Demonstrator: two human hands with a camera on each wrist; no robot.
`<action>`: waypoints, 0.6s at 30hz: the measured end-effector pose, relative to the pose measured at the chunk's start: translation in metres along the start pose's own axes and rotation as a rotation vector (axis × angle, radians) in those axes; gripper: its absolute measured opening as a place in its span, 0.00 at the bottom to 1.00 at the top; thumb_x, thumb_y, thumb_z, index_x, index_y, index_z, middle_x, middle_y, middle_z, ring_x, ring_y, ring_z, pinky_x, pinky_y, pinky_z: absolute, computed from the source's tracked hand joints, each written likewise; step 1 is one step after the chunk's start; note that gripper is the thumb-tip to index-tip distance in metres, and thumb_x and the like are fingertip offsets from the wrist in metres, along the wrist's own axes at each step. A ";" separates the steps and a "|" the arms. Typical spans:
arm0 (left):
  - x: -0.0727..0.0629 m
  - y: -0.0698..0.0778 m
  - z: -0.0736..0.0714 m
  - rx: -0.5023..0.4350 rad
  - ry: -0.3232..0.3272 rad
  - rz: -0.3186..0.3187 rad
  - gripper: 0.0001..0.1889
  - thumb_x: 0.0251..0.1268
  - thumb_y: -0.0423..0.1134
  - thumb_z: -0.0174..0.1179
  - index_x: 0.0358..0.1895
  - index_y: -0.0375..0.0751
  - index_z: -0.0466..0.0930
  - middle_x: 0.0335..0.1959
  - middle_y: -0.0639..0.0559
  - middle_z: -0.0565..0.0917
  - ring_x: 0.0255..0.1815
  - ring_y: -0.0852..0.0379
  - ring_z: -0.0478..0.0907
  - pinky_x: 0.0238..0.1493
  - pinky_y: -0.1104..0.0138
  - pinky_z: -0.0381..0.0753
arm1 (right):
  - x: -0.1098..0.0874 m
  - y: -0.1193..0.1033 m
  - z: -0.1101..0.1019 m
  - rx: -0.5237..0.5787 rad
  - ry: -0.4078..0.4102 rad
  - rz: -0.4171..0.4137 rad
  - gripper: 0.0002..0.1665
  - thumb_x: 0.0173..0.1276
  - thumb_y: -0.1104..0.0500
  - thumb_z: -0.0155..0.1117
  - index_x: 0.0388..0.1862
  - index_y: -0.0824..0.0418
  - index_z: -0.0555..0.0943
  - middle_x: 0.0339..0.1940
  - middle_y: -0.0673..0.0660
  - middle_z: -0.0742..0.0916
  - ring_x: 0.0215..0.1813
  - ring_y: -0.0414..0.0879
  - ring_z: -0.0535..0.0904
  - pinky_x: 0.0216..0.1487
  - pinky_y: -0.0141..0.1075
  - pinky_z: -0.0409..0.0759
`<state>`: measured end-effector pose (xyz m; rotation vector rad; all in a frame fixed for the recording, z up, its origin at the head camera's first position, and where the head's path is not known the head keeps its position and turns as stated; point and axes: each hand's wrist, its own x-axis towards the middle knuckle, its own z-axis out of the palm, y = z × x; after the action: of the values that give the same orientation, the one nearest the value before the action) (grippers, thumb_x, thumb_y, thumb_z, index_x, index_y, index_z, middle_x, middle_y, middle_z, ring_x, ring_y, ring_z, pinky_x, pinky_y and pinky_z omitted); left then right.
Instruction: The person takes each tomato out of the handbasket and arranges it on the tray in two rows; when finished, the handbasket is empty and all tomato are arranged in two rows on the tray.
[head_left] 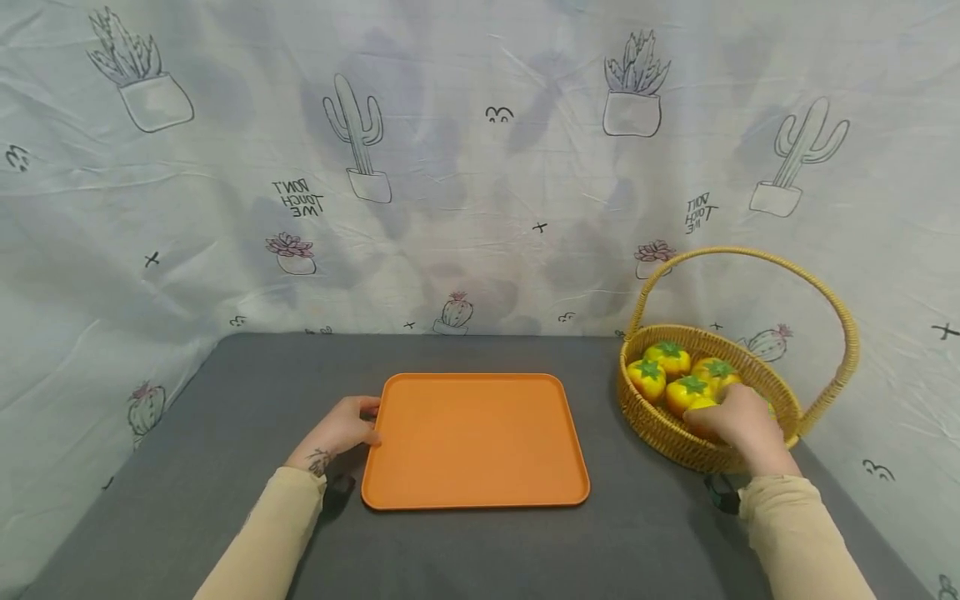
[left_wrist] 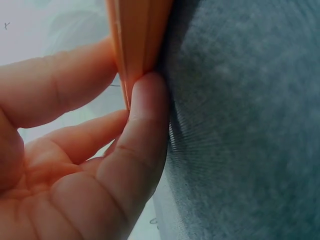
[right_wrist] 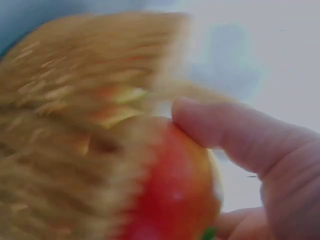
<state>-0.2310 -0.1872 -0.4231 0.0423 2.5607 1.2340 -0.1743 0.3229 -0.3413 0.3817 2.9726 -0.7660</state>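
Note:
An orange rectangular tray [head_left: 476,442] lies flat on the grey tabletop. My left hand [head_left: 341,429] pinches its left edge; in the left wrist view, thumb and fingers meet the tray's rim [left_wrist: 135,45] from either side. At the right stands a woven basket [head_left: 660,437] with several yellow-orange persimmons [head_left: 670,357] with green leafy tops. Reaching in over its near side, my right hand [head_left: 750,421] grips one persimmon [right_wrist: 180,185]. The right wrist view shows the thumb on its reddish skin, with the other fingers mostly hidden behind it. That view is blurred.
A tall arched handle [head_left: 832,300] rises over the basket, to the right of and beyond my right hand. White cloth [head_left: 465,167] printed with cacti hangs behind the table [head_left: 480,550] and along its sides. Grey tabletop lies between tray and basket.

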 end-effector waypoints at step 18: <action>-0.003 -0.004 0.002 -0.039 0.014 0.016 0.36 0.47 0.22 0.62 0.65 0.26 0.62 0.59 0.31 0.71 0.53 0.39 0.75 0.43 0.58 0.81 | 0.014 -0.190 0.110 0.893 -0.171 -0.338 0.49 0.46 0.70 0.73 0.66 0.57 0.60 0.62 0.58 0.69 0.58 0.53 0.69 0.52 0.39 0.76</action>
<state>-0.2275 -0.1889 -0.4264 0.0466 2.5522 1.2938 -0.2370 0.1118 -0.3501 -0.1775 2.3819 -2.0189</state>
